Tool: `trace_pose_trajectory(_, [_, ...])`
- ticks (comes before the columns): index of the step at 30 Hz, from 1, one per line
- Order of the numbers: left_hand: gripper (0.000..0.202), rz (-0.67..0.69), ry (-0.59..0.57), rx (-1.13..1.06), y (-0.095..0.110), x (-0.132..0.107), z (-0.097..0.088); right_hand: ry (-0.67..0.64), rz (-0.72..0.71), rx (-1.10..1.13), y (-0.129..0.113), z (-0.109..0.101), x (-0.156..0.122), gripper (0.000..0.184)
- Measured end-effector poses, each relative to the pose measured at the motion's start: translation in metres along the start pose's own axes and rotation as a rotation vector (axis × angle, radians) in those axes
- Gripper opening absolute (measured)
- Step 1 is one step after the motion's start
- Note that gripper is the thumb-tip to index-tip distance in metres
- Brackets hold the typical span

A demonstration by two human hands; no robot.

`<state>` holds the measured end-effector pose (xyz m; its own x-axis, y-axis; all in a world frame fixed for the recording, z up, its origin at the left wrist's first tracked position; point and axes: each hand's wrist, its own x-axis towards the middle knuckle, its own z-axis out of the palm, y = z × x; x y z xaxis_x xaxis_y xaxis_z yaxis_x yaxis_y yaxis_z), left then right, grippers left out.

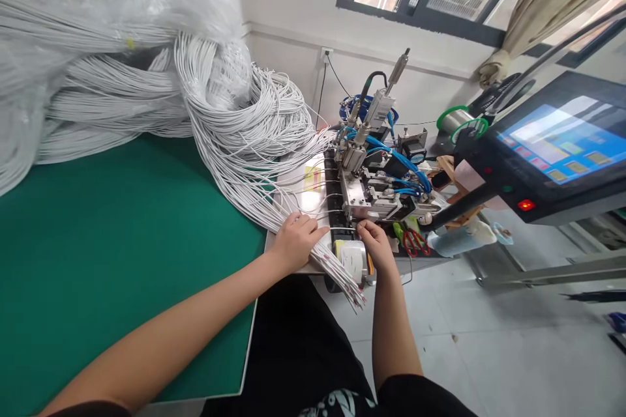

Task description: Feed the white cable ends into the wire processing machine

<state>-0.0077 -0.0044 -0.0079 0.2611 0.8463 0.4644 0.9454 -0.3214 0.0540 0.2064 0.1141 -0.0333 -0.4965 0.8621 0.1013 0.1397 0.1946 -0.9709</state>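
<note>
My left hand [296,240] rests closed over a bundle of thin white cables [249,163] at the edge of a white plate, pinching one cable [337,228] that runs to the right. My right hand [375,244] pinches the other end of that same cable in front of a small metal machine [376,176] with blue air hoses. The cable lies stretched across a black conveyor strip [337,205] holding several other cable ends. Loose cable tips [349,290] hang off the table edge below my hands.
A green mat [107,241] covers the table at left, with large coils of white cable in clear plastic [98,58] behind. A touch-screen control panel [557,143] on an arm stands at right. Red-handled scissors [415,242] lie beside the machine. A wire spool [460,120] sits behind.
</note>
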Motion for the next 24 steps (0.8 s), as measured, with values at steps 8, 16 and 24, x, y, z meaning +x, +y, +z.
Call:
trace_pose_trajectory(8, [0.035, -0.016, -0.017, -0.024, 0.001, -0.002, -0.002, 0.034, 0.152, 0.205, 0.01, 0.005, 0.0, 0.027])
trace_pose_trajectory(16, [0.034, -0.015, 0.0, -0.065, -0.001, -0.001, 0.0, 0.081, 0.186, 0.184, 0.008, 0.009, -0.001, 0.035])
trace_pose_trajectory(24, [0.043, -0.023, 0.028, -0.038, -0.005, -0.005, 0.001, 0.231, 0.148, 0.056, 0.003, 0.006, -0.035, 0.042])
